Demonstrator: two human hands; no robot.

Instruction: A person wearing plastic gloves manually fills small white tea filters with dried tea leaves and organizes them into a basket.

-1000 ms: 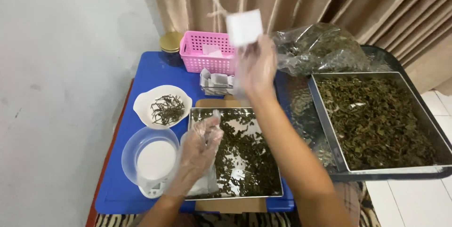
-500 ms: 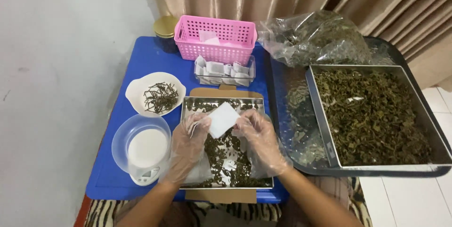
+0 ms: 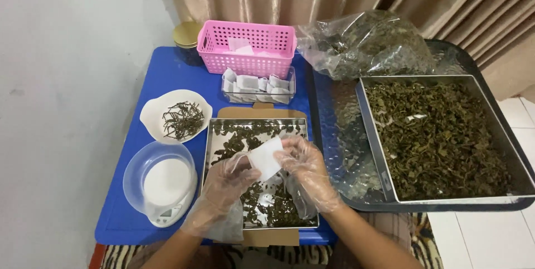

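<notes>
Both of my hands wear loose clear plastic gloves and together hold a small white paper sachet point(image 3: 265, 157) above a small metal tray point(image 3: 210, 152) of dark dried leaves. My left hand point(image 3: 223, 182) pinches the sachet's lower left edge. My right hand point(image 3: 304, 168) grips its right side. The sachet hangs just over the tray's middle.
A white scale with a clear bowl point(image 3: 160, 182) and a white dish of dark stems point(image 3: 175, 115) sit at left on the blue table point(image 3: 128, 207). Behind are a clear box of sachets point(image 3: 257, 85), a pink basket point(image 3: 248, 46), a gold-lidded jar point(image 3: 186, 35). A large leaf tray point(image 3: 440, 135) and a leaf bag point(image 3: 365, 43) lie right.
My right hand brought the sachet down from high over the basket to the small tray. My left hand rose to meet it, and both now grip it.
</notes>
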